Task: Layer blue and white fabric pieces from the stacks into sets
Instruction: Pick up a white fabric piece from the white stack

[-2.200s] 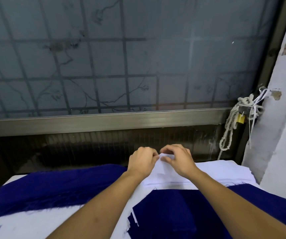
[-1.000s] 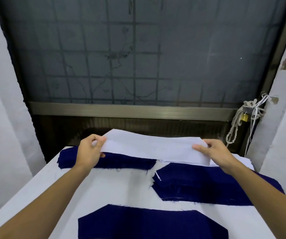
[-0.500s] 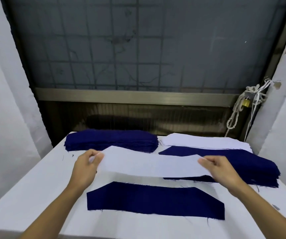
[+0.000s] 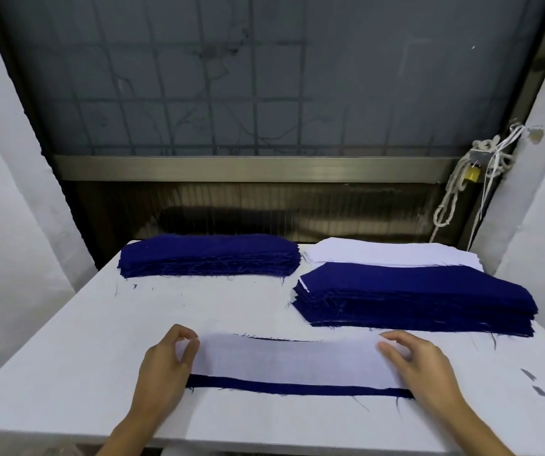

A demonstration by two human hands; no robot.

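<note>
A long white fabric piece (image 4: 287,360) lies over a single blue piece (image 4: 297,388) near the table's front edge; only the blue piece's near strip shows. My left hand (image 4: 166,366) pinches the white piece's left end. My right hand (image 4: 419,363) rests on its right end with fingers nearly straight. At the back left sits a blue stack (image 4: 208,255). At the right sits a second blue stack (image 4: 419,297), with a white stack (image 4: 393,253) behind it.
The white table (image 4: 67,357) runs to a wall on each side. A dark window with a metal sill (image 4: 251,167) stands behind it. Knotted rope and a yellow padlock (image 4: 471,174) hang at the back right. Small dark scraps (image 4: 534,383) lie at the right.
Both hands carried the white piece from the back stack toward me and lowered it onto the single blue piece, which now shows only along its near edge.
</note>
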